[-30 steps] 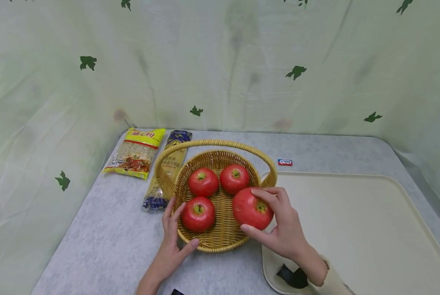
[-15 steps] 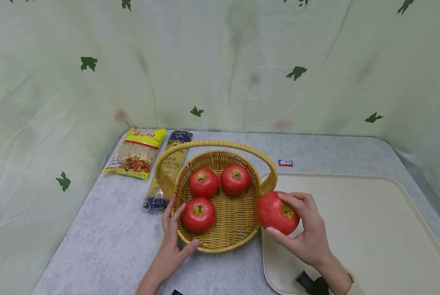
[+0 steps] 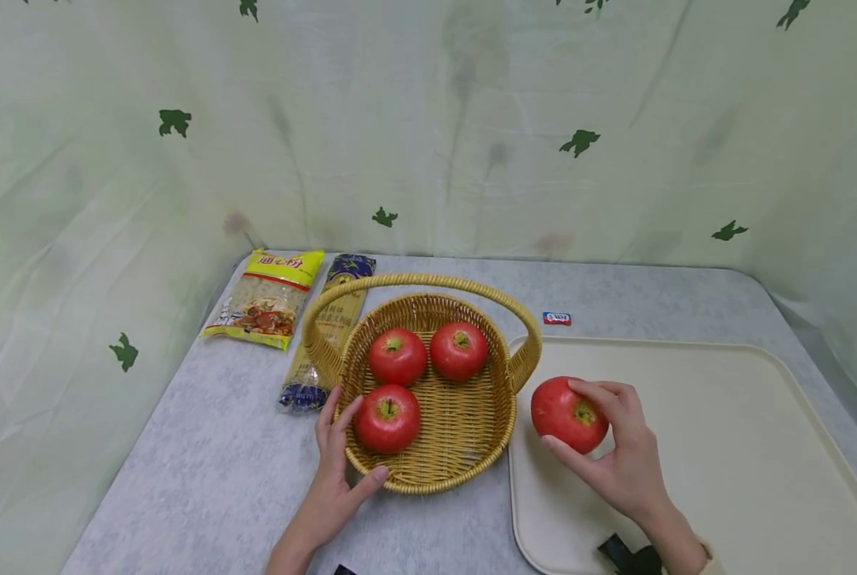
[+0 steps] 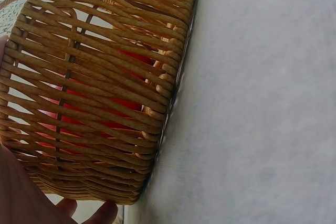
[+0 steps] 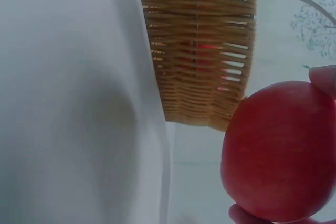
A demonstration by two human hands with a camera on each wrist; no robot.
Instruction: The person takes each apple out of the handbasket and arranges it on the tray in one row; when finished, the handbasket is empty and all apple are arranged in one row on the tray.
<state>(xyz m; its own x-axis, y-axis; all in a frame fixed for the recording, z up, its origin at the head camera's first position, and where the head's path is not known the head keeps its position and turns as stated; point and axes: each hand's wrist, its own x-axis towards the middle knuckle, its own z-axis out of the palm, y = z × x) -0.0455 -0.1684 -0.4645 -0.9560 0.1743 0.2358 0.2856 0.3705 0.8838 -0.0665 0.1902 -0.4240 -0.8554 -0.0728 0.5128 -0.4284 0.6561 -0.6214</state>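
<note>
Left hand (image 3: pixel 333 477) grips a round golden wicker basket (image 3: pixel 464 419) of three red apples (image 3: pixel 387 423), likely to steady it — right hand (image 3: pixel 625 454) pinches another red apple (image 3: pixel 563 414) above a beige rectangular tray (image 3: pixel 737 431).

Over on the grey tabletop (image 3: pixel 205 455) sits a wicker basket (image 3: pixel 460 431), with a yellow bag (image 3: pixel 264 299) and a slim packet (image 3: pixel 338 319) left of it, a cream tray (image 3: pixel 716 431) and a small wrapper (image 3: pixel 557 319) to its right.

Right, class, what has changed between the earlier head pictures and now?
The right hand, gripping an apple, has moved rightward from over the basket to above the tray. Nothing was let go. The left hand stayed at the basket; three other apples remained inside.
</note>
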